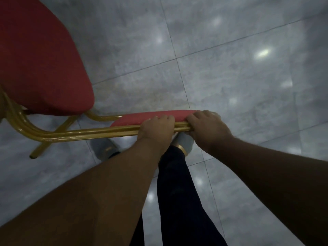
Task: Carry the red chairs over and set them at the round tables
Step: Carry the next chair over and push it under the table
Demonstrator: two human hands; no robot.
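A red chair with a gold metal frame (74,134) fills the left and middle of the head view. Its red padded seat (35,64) is at the upper left, and its red backrest top (150,117) runs across the centre. My left hand (156,128) grips the top of the backrest and the gold tubes under it. Just to its right, my right hand (207,128) grips the end of the same backrest. One gold leg tip (32,156) is low at the left; I cannot tell if it touches the floor. No round table is in view.
Grey marble floor tiles (239,77) with light reflections spread ahead and to the right. My legs in dark trousers (177,192) and grey shoes (104,148) are directly under the backrest.
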